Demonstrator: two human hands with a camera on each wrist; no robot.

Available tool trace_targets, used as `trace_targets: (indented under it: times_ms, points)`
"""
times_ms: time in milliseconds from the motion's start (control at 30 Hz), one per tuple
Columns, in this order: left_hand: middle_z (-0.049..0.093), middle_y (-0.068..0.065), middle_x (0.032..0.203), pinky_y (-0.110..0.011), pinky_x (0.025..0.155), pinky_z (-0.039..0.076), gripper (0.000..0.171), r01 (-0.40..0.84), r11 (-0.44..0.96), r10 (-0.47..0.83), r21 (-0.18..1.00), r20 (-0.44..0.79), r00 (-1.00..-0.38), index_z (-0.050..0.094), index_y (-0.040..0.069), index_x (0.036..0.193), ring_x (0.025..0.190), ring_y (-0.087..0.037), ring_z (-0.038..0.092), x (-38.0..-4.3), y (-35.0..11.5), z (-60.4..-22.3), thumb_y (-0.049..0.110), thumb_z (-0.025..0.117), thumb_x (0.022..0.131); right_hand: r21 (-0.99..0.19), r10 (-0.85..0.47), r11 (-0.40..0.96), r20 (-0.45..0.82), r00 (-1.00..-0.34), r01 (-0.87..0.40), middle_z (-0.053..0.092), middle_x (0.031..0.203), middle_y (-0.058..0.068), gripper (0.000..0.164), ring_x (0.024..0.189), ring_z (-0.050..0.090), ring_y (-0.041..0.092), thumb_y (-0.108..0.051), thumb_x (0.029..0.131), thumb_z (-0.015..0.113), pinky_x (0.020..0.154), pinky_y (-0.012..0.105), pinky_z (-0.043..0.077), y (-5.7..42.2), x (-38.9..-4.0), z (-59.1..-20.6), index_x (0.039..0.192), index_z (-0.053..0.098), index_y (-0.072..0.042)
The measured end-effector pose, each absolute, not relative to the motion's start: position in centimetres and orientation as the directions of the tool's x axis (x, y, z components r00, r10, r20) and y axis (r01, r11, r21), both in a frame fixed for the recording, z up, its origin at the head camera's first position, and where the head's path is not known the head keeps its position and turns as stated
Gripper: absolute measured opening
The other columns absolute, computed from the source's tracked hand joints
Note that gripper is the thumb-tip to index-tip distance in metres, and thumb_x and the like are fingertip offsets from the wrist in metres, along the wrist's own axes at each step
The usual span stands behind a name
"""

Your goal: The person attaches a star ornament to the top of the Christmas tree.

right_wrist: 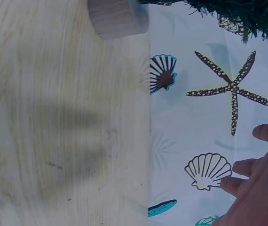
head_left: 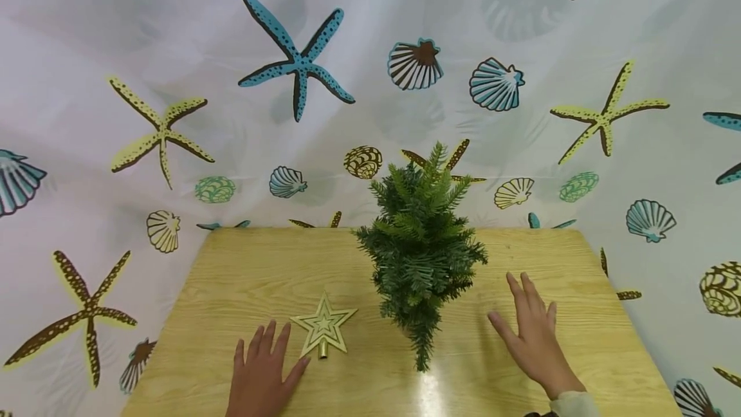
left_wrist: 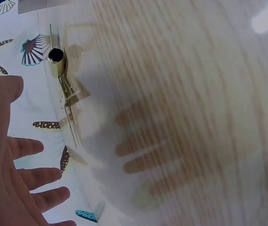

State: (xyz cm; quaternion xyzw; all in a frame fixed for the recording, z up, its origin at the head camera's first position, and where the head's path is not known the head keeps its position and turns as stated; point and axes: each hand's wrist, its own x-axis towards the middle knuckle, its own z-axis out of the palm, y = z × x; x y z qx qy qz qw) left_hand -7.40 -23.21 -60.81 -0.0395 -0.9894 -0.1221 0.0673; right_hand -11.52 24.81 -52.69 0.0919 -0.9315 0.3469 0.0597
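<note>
A small artificial Christmas tree [head_left: 421, 243] stands on the table, right of the middle. Its round wooden base [right_wrist: 117, 19] shows at the top of the right wrist view. To its left lies a gold star tree topper [head_left: 325, 325] with a short hollow socket [left_wrist: 56, 56] at its bottom. Beside the star, my left hand [head_left: 263, 365] hovers with fingers spread, the thumb close to the star's lower left point. My right hand [head_left: 532, 336] is to the right of the tree, fingers extended, apart from it. Neither hand holds anything.
A light wooden table [head_left: 249, 262] lies under everything. Behind it and on both sides hangs a white curtain [head_left: 359, 11] printed with starfish and shells, meeting the table's back edge.
</note>
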Motion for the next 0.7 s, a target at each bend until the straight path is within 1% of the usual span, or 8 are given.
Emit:
trace_targets:
  times_ms: [167, 267, 500, 700]
  points:
    - [0.047, -0.03, 0.151, -0.077, 0.109, 0.027, 0.071, 0.109, 0.967, 0.075, 0.231, 0.153, -0.985, 0.052, 0.003, 0.149, 0.14, -0.052, 0.041, -7.3, -22.9, -61.0, 0.048, 0.069, 0.097, -0.648, -0.143, 0.721, 0.206, -0.968, -0.245, 0.009, 0.169, 0.026, 0.075, 0.149, 0.015, 0.058, -0.037, 0.108, 0.056, 0.108, 0.082, -0.01, 24.4, -11.5, -51.7, 0.167, 0.014, -0.017]
    - [0.048, -0.029, 0.15, -0.076, 0.108, 0.029, 0.068, 0.12, 0.967, 0.082, 0.226, 0.168, -0.982, 0.055, 0.003, 0.147, 0.14, -0.051, 0.042, -7.3, -22.9, -61.3, 0.046, 0.071, 0.097, -0.662, -0.148, 0.702, 0.225, -0.963, -0.263, 0.01, 0.169, 0.025, 0.074, 0.15, 0.015, 0.055, -0.035, 0.109, 0.055, 0.109, 0.081, -0.009, 24.0, -11.5, -51.1, 0.167, 0.014, -0.018]
    - [0.054, -0.029, 0.143, -0.075, 0.102, 0.037, 0.058, 0.162, 0.957, 0.106, 0.24, 0.23, -0.967, 0.063, 0.001, 0.136, 0.133, -0.052, 0.049, -7.3, -22.4, -61.4, 0.038, 0.077, 0.094, -0.666, -0.166, 0.672, 0.291, -0.942, -0.324, 0.011, 0.17, 0.021, 0.073, 0.151, 0.015, 0.053, -0.029, 0.108, 0.058, 0.112, 0.078, -0.01, 23.0, -11.4, -49.8, 0.167, 0.016, -0.02]
    - [0.055, -0.028, 0.143, -0.075, 0.104, 0.034, 0.051, 0.151, 0.959, 0.091, 0.239, 0.244, -0.965, 0.066, 0.003, 0.131, 0.134, -0.05, 0.048, -7.4, -22.2, -62.1, 0.037, 0.076, 0.095, -0.659, -0.172, 0.646, 0.365, -0.915, -0.385, 0.013, 0.17, 0.018, 0.073, 0.152, 0.016, 0.049, -0.022, 0.107, 0.059, 0.113, 0.077, -0.009, 22.1, -11.8, -48.3, 0.167, 0.018, -0.02]
